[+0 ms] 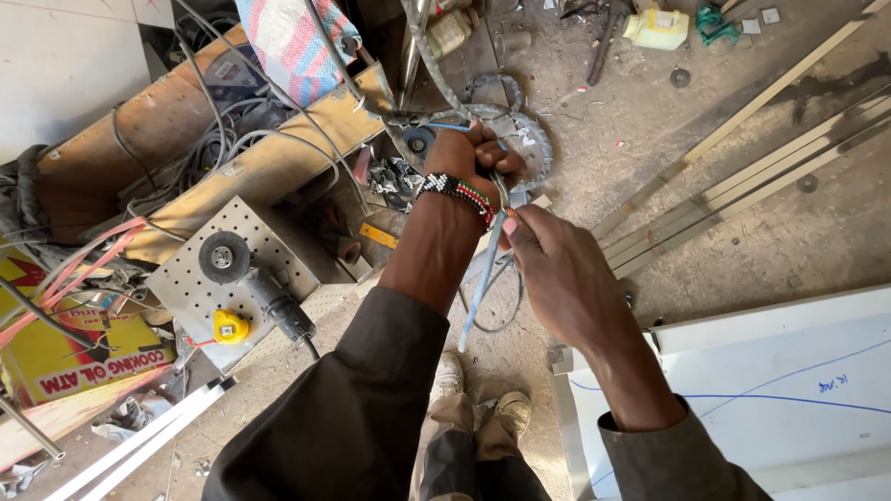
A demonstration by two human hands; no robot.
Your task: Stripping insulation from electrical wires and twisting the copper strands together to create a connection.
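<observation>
left hand clenched the grey cable; right hand pinched the blue wire, which hung steeply down-left

Both arms reach forward and down from dark sleeves, meeting over the person's own shoes. The left hand is closed into a fist, knuckles up, with a beaded bracelet round its wrist; the forearm is bare up to the pushed-back cuff. The right hand sits just beside that bracelet, back of the hand upward, thumb and forefinger pinched together at the tips, the other fingers curled under. The right wrist is straight, its sleeve ending partway along the forearm.
</observation>
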